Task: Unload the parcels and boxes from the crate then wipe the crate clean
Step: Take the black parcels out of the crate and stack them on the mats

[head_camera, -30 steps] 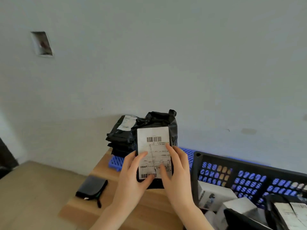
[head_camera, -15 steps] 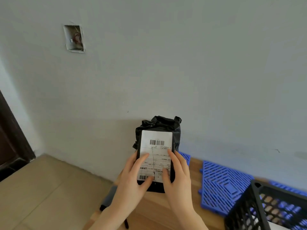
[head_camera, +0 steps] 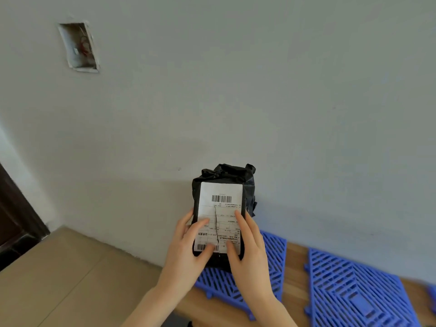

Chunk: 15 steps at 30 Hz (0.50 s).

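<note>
I hold a black plastic parcel (head_camera: 226, 178) with a white barcode label upright in front of the wall. My left hand (head_camera: 186, 251) grips its lower left edge, thumb across the label. My right hand (head_camera: 247, 251) grips the lower right edge, thumb on the label too. The label has a tear down its middle. The crate is out of view.
Two blue plastic grid mats (head_camera: 349, 289) lie on a wooden table (head_camera: 296, 258) under and to the right of my hands. A grey wall stands close behind, with an open wall box (head_camera: 79, 47) at upper left. Tan floor and a dark door (head_camera: 14, 220) are at the left.
The view has swung left and up: the black crate and the stacked parcels have left the frame. Both hands keep the same hold on the parcel.
</note>
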Tool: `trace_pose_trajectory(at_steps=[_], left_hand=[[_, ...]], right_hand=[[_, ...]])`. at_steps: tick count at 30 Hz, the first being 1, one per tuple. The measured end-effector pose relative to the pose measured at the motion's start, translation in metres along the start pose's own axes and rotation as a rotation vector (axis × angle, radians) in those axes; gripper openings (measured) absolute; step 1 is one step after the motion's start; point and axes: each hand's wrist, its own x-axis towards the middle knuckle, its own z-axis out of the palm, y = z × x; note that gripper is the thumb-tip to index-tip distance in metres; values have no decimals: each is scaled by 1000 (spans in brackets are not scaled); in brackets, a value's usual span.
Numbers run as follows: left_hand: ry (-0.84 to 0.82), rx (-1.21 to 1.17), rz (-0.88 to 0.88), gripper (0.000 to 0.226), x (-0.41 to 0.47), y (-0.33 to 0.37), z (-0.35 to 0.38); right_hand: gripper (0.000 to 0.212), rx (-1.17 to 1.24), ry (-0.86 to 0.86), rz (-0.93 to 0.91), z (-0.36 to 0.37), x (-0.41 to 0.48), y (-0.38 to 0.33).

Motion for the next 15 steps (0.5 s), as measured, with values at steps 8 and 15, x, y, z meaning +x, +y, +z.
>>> trace_pose_trajectory(at_steps=[8, 15], left_hand=[[-113, -40, 9, 42, 76, -60, 38], [-270, -8, 30, 45, 129, -122, 64]], right_hand=[[71, -18, 23, 111, 35, 66, 39], [65, -133, 43, 200, 81, 104, 74]])
